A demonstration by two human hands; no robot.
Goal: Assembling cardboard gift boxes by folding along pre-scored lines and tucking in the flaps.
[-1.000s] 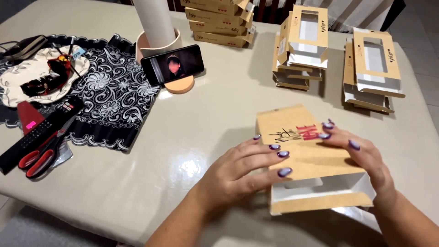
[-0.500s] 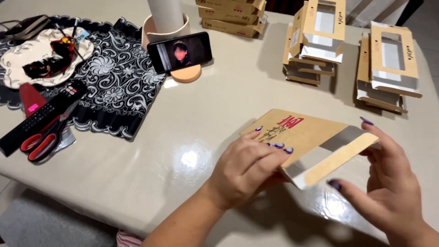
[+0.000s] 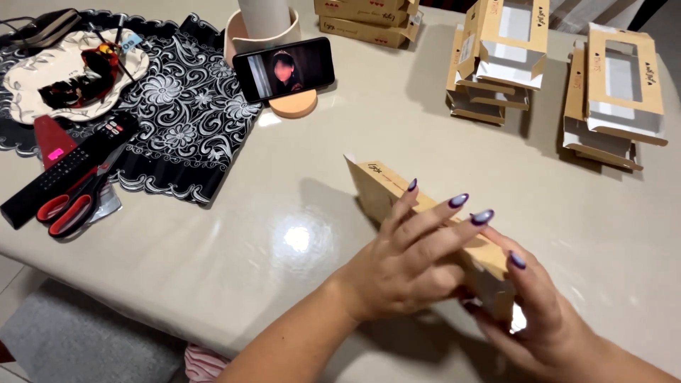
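A flat tan cardboard box point(image 3: 386, 188) stands on edge on the glossy beige table point(image 3: 234, 241), tilted away from me. My left hand point(image 3: 404, 266) presses against its near face with fingers spread, purple nails up. My right hand point(image 3: 532, 312) grips the box's right end from behind and below. Both hands hold the same box. Its lower right corner is hidden by my fingers.
Two piles of folded window boxes point(image 3: 496, 57) point(image 3: 613, 92) sit at the far right, another stack point(image 3: 369, 18) at the far edge. A phone point(image 3: 284, 69) leans on a round stand. On the black patterned cloth point(image 3: 177, 120) lie red scissors point(image 3: 71, 206), a remote point(image 3: 67, 167) and a plate point(image 3: 67, 71).
The box has been turned from lying flat to standing on its edge. My left hand moved onto its near face, and my right hand closed on its right end.
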